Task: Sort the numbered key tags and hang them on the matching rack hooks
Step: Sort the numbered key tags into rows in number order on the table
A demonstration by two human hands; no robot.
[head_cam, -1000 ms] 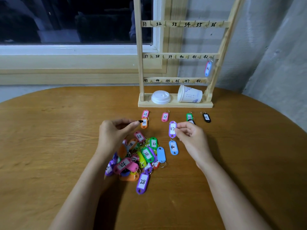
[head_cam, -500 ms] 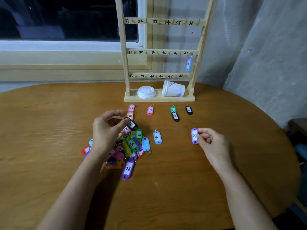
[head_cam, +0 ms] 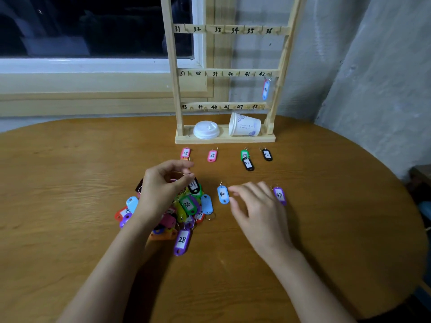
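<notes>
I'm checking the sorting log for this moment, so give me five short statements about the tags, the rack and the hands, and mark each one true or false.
1. One tag hangs under number 42 on the rack. True.
2. The right hand holds the purple tag 47. False: the tag lies on the table beside that open hand.
3. The paper cup stands upright on the rack base. False: it lies on its side.
4. The left hand pinches a black tag over the pile. True.
5. The purple tag 28 hangs on the rack. False: it lies at the pile's near edge.
</notes>
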